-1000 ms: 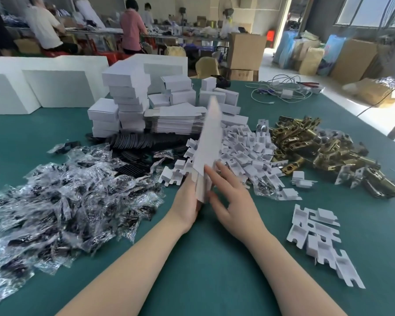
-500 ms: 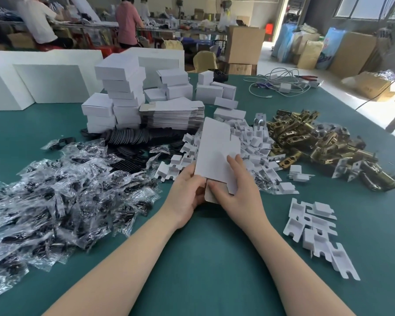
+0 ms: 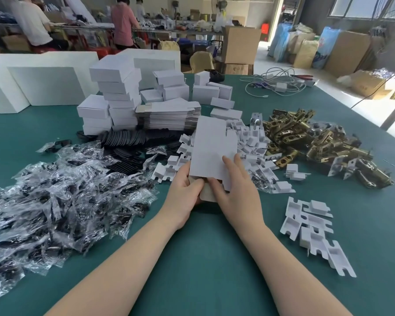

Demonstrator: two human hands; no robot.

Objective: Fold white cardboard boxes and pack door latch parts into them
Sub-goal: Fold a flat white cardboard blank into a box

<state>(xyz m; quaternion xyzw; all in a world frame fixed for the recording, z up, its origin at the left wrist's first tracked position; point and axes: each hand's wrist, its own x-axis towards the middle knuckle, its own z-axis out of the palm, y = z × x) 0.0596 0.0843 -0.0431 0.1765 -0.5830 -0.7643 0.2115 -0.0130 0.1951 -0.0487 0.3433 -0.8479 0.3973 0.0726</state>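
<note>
A flat white cardboard box blank (image 3: 211, 149) is held upright and tilted over the green table (image 3: 203, 258), its broad face toward me. My left hand (image 3: 185, 192) grips its lower left edge, thumb on the bottom flap. My right hand (image 3: 235, 190) holds the lower right part, fingers spread over the face and thumb at the flap. A stack of flat blanks (image 3: 171, 116) lies behind. Brass door latch parts (image 3: 310, 137) are heaped at the right. White folded inserts (image 3: 249, 142) lie behind the blank.
Plastic bags with dark parts (image 3: 55, 192) cover the left side. Black plates (image 3: 128, 140) lie behind them. Folded white boxes (image 3: 114, 94) stand stacked at the back. More white inserts (image 3: 310, 226) lie to the right. Cables (image 3: 274, 85) lie at the far right.
The blank was edge-on to me; it has turned so its broad face shows. Both hands have shifted to its bottom flap, thumbs meeting there.
</note>
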